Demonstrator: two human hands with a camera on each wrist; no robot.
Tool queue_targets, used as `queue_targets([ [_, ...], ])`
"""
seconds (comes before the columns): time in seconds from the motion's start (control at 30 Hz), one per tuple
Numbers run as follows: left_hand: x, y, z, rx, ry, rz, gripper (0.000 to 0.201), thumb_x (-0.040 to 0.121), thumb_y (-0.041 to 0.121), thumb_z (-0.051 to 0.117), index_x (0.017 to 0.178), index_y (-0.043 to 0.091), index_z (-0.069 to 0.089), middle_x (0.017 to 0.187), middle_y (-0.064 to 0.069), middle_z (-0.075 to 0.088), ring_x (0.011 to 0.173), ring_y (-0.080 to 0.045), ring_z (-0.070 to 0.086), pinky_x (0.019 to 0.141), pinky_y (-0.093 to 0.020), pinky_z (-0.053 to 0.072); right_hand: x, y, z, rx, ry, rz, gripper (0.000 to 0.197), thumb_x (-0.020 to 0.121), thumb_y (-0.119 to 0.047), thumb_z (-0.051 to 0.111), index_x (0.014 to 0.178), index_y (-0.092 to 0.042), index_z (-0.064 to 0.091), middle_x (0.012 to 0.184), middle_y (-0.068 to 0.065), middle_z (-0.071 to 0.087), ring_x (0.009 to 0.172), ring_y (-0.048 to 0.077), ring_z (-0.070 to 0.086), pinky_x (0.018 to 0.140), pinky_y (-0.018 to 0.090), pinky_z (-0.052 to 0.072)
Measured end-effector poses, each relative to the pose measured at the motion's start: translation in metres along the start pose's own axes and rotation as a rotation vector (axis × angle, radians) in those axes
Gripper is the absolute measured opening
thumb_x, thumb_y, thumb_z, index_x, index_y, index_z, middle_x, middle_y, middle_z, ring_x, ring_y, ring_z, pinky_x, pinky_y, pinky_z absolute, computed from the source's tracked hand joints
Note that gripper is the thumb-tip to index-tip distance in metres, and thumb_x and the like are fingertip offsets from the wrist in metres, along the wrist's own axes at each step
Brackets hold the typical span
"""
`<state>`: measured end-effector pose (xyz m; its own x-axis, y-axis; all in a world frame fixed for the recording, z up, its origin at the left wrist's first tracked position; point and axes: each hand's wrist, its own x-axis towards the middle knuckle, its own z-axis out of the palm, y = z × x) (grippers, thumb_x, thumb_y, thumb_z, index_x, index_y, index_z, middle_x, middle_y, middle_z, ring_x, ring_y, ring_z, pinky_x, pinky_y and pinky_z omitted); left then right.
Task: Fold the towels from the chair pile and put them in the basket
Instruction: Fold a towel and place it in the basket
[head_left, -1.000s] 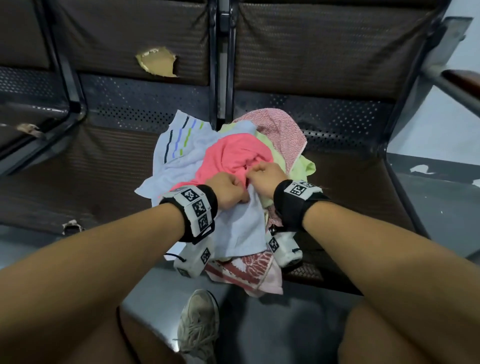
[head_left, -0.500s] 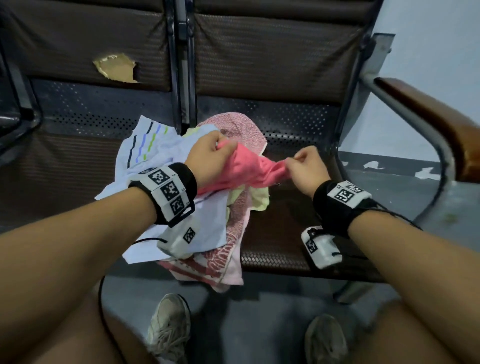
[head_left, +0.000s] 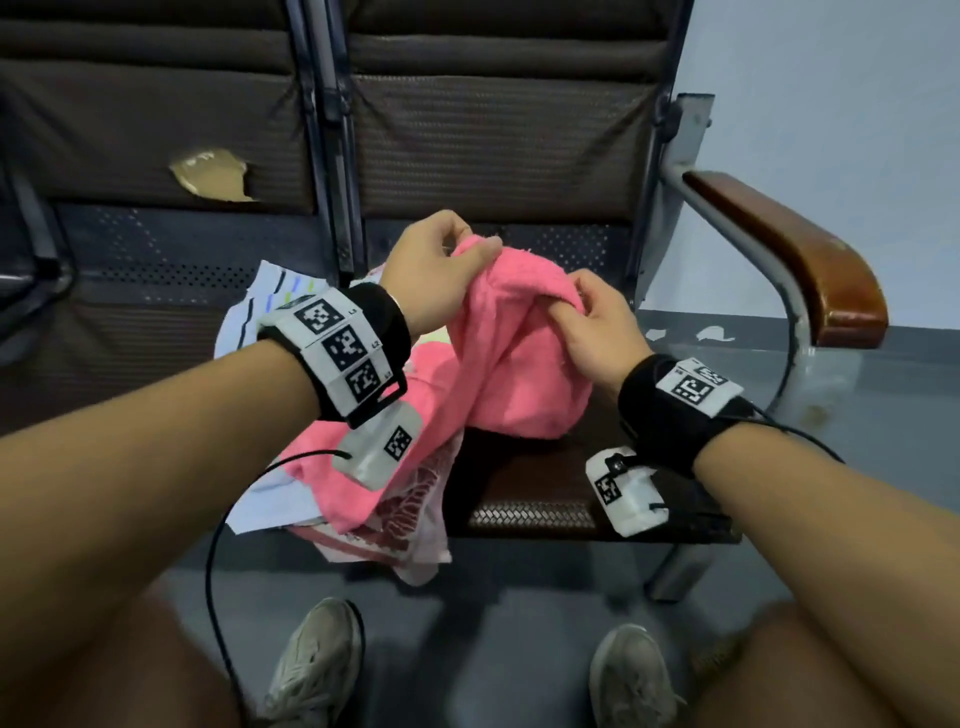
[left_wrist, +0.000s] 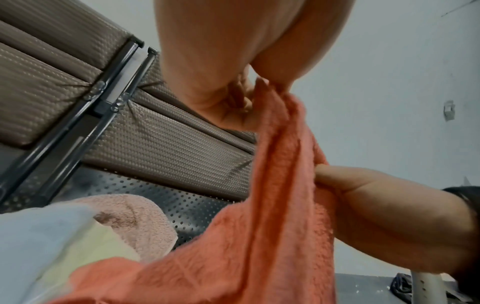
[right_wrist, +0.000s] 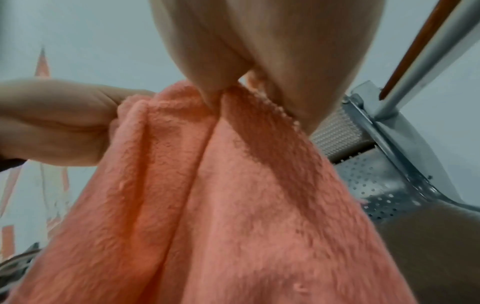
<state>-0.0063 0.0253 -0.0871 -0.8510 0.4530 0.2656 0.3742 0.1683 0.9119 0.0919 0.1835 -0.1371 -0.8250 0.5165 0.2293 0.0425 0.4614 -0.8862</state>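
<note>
A pink towel (head_left: 511, 358) hangs bunched above the chair seat, lifted off the pile. My left hand (head_left: 441, 260) pinches its top edge, seen from below in the left wrist view as the left hand (left_wrist: 249, 96) on the pink towel (left_wrist: 272, 205). My right hand (head_left: 592, 322) grips a fold of it a little lower and to the right; the right wrist view shows the right hand (right_wrist: 233, 82) pinching the pink towel (right_wrist: 207, 205). The towel pile (head_left: 260, 322) lies on the seat to the left, partly hidden by my left arm. No basket is in view.
A brown chair seat (head_left: 524, 483) lies bare under the towel. A wooden armrest (head_left: 789, 254) on a metal frame stands at the right. A torn backrest (head_left: 213, 174) is at the left. My shoes (head_left: 317, 665) stand on the grey floor below.
Both hands have raised the pink towel off the pile and shifted right over the bare seat. My hands, spread apart half a second ago, have come closer together on the towel's upper edge.
</note>
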Motion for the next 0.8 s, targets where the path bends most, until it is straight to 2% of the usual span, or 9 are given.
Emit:
queue_targets([
  [0.13, -0.022, -0.004, -0.003, -0.244, -0.051, -0.088, 0.027, 0.094, 0.022, 0.067, 0.069, 0.014, 0.059, 0.072, -0.014, 0.06, 0.059, -0.02, 0.055, 0.062, -0.032, 0.054, -0.01, -0.006, -0.004, -0.232, 0.075, -0.046, 0.025, 0.084, -0.023, 0.068, 0.101, -0.019, 0.05, 0.101, 0.0, 0.058, 0.092, 0.019, 0.058, 0.083, 0.032, 0.047],
  [0.2, -0.03, -0.013, -0.002, -0.28, -0.11, -0.072, 0.03, 0.097, 0.021, 0.062, 0.069, 0.011, 0.062, 0.077, -0.016, 0.06, 0.065, -0.024, 0.059, 0.065, -0.033, 0.056, -0.019, -0.012, 0.003, -0.288, -0.15, -0.026, 0.023, 0.086, -0.038, 0.068, 0.09, -0.017, 0.06, 0.09, -0.002, 0.065, 0.086, 0.018, 0.062, 0.078, 0.033, 0.048],
  [0.27, -0.033, -0.021, 0.0, -0.225, -0.136, -0.038, 0.034, 0.099, 0.023, 0.059, 0.069, 0.007, 0.061, 0.072, -0.016, 0.059, 0.068, -0.025, 0.058, 0.068, -0.04, 0.053, -0.032, -0.016, 0.016, -0.333, -0.454, 0.043, 0.038, 0.082, -0.058, 0.066, 0.079, -0.02, 0.067, 0.075, -0.007, 0.069, 0.072, 0.009, 0.064, 0.067, 0.028, 0.05],
  [0.33, -0.03, -0.026, 0.001, -0.122, -0.099, -0.017, 0.035, 0.099, 0.027, 0.058, 0.07, 0.008, 0.06, 0.062, -0.005, 0.055, 0.063, -0.019, 0.052, 0.065, -0.037, 0.046, -0.037, -0.012, 0.027, -0.423, -0.523, 0.014, 0.043, 0.083, -0.06, 0.067, 0.065, -0.021, 0.061, 0.059, -0.009, 0.059, 0.055, 0.004, 0.054, 0.055, 0.024, 0.04],
  [0.43, -0.02, -0.031, -0.002, -0.017, -0.015, -0.018, 0.033, 0.101, 0.03, 0.052, 0.073, 0.012, 0.054, 0.06, 0.002, 0.05, 0.059, -0.015, 0.046, 0.061, -0.035, 0.04, -0.028, -0.008, 0.03, -0.413, -0.375, -0.038, 0.037, 0.095, -0.029, 0.062, 0.06, -0.018, 0.058, 0.058, -0.001, 0.056, 0.054, 0.015, 0.05, 0.06, 0.034, 0.038],
  [0.53, -0.012, -0.033, -0.009, 0.009, -0.017, -0.041, 0.033, 0.104, 0.028, 0.043, 0.082, 0.007, 0.055, 0.072, -0.011, 0.052, 0.069, -0.019, 0.049, 0.068, -0.047, 0.049, -0.014, -0.008, 0.027, 0.031, -0.189, 0.148, 0.027, 0.101, -0.012, 0.049, 0.087, -0.006, 0.072, 0.079, 0.019, 0.069, 0.067, 0.027, 0.058, 0.063, 0.047, 0.049],
  [0.6, -0.01, -0.033, -0.016, -0.005, -0.06, -0.059, 0.033, 0.101, 0.033, 0.05, 0.078, 0.01, 0.053, 0.066, -0.003, 0.055, 0.061, -0.014, 0.053, 0.057, -0.034, 0.049, -0.007, -0.01, 0.019, 0.333, -0.036, 0.265, 0.03, 0.102, -0.012, 0.044, 0.083, -0.013, 0.067, 0.068, 0.005, 0.064, 0.062, 0.016, 0.055, 0.053, 0.031, 0.045],
  [0.7, -0.013, -0.036, -0.023, 0.059, -0.21, -0.098, 0.04, 0.077, 0.043, 0.08, 0.08, 0.02, 0.047, 0.056, 0.003, 0.065, 0.046, -0.014, 0.061, 0.041, -0.027, 0.05, 0.002, -0.009, 0.0, 0.294, 0.126, 0.141, 0.025, 0.102, -0.018, 0.05, 0.077, -0.02, 0.057, 0.07, -0.006, 0.057, 0.063, 0.006, 0.052, 0.06, 0.022, 0.043],
  [0.8, -0.017, -0.04, -0.022, 0.146, -0.343, -0.1, 0.044, 0.072, 0.041, 0.085, 0.105, 0.022, 0.063, 0.078, -0.007, 0.076, 0.069, -0.02, 0.073, 0.067, -0.041, 0.062, 0.003, -0.013, -0.006, 0.186, 0.118, -0.081, 0.021, 0.099, -0.02, 0.057, 0.079, -0.019, 0.059, 0.072, -0.01, 0.054, 0.067, 0.0, 0.049, 0.065, 0.019, 0.042],
])
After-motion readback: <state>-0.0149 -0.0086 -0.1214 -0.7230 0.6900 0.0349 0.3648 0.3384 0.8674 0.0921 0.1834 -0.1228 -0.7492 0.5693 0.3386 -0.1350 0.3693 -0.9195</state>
